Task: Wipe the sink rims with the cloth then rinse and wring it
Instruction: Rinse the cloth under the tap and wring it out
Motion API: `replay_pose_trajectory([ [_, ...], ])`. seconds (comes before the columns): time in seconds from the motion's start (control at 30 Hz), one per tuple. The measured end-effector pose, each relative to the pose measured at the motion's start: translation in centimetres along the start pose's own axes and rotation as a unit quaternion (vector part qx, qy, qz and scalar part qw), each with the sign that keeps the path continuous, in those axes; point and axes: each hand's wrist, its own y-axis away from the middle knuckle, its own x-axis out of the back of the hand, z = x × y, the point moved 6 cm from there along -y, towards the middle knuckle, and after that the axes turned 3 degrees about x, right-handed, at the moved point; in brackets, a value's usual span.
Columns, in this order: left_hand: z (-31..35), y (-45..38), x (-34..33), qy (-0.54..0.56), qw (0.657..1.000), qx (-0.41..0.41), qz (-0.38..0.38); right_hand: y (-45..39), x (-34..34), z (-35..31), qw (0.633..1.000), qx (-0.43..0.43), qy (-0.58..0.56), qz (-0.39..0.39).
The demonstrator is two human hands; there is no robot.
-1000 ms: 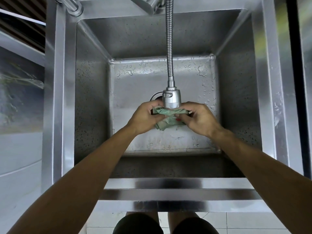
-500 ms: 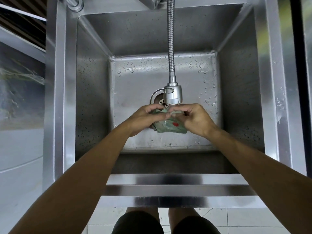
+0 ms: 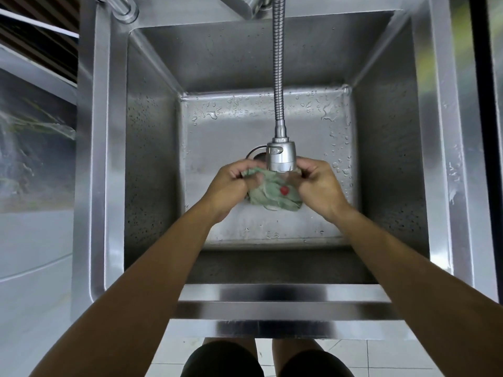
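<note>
A green cloth point(image 3: 272, 195) with a small red mark hangs bunched between my two hands, over the middle of the deep steel sink point(image 3: 152, 164). My left hand point(image 3: 231, 182) grips its left end with curled fingers. My right hand point(image 3: 317, 183) pinches the right end. Both hands sit just under the chrome spray head point(image 3: 281, 156) of the flexible faucet hose point(image 3: 278, 77). Whether water is running I cannot tell. The drain point(image 3: 255, 153) peeks out behind the spray head.
Water drops dot the sink floor and back wall. The steel rims run left point(image 3: 92, 159), right point(image 3: 460, 159) and front point(image 3: 283, 306). A faucet base point(image 3: 122, 6) stands at the back left. White floor tiles and my knees show below.
The hands with the cloth have shifted slightly and drawn a little apart under the spray head. More of the cloth now hangs below them, showing its red mark.
</note>
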Motion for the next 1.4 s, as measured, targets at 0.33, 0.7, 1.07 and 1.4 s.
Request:
replay_pose_trajectory([
  [0.33, 1.1, 2.9, -0.2, -0.106, 0.982, 0.061, -0.144, 5.7, 2.5, -2.2, 0.997, 0.004, 0.054, -0.052],
  [0.7, 16.3, -2.8, 2.5, 0.061, 0.991, -0.067, 0.097, 5.2, 2.3, -11.6, 0.967, 0.153, 0.16, -0.126],
  [1.07, 18.7, -6.2, 2.5, 0.139, 0.965, -0.126, 0.18, 3.2, 1.2, -12.5, 0.992, 0.058, 0.065, -0.091],
  [1.4, 20.9, -5.8, 3.9, -0.167, 0.841, -0.416, 0.302, 2.5, 0.3, -11.4, 0.998, 0.032, 0.03, -0.054],
])
